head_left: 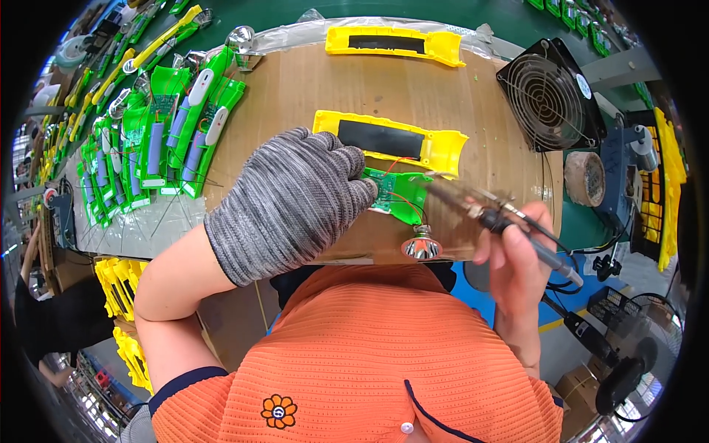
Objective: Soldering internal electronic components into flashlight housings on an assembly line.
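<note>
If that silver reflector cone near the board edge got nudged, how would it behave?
The silver reflector cone is round and shiny, so it would probably roll or slide. It looks thin and light. Thin wires seem to tether it to the green housing, likely limiting travel.

Head-worn fisheye looks steeply down, close over workbench [310, 88].
</note>
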`<state>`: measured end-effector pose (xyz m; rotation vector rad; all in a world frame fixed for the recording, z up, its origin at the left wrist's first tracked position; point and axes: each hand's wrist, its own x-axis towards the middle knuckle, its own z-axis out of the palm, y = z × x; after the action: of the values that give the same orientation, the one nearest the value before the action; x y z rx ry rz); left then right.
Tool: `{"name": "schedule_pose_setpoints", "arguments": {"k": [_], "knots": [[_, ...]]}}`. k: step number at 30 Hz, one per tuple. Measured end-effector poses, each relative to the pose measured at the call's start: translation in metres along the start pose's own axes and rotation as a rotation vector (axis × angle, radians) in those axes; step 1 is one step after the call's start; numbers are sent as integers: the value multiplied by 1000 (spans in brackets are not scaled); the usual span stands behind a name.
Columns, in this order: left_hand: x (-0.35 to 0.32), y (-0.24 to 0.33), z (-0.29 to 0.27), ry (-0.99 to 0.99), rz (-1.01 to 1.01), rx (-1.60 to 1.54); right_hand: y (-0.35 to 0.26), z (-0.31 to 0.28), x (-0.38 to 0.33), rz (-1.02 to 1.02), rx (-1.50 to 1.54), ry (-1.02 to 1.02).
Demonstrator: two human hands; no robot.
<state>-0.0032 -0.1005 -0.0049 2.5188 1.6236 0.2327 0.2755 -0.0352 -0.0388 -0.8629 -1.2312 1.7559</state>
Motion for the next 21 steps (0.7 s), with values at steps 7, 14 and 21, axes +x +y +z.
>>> {"name": "schedule_pose_setpoints", "arguments": {"k": [7,14,21], "knots": [[7,-8,-18,128,-57,-226,14,-20,18,-59,144,153],[38,-39,-16,-321,-78,-54,21,-22,20,-117,281,124],[-20,0,12,-87,-43,156,22,-26,17,-143,332,143]]}}
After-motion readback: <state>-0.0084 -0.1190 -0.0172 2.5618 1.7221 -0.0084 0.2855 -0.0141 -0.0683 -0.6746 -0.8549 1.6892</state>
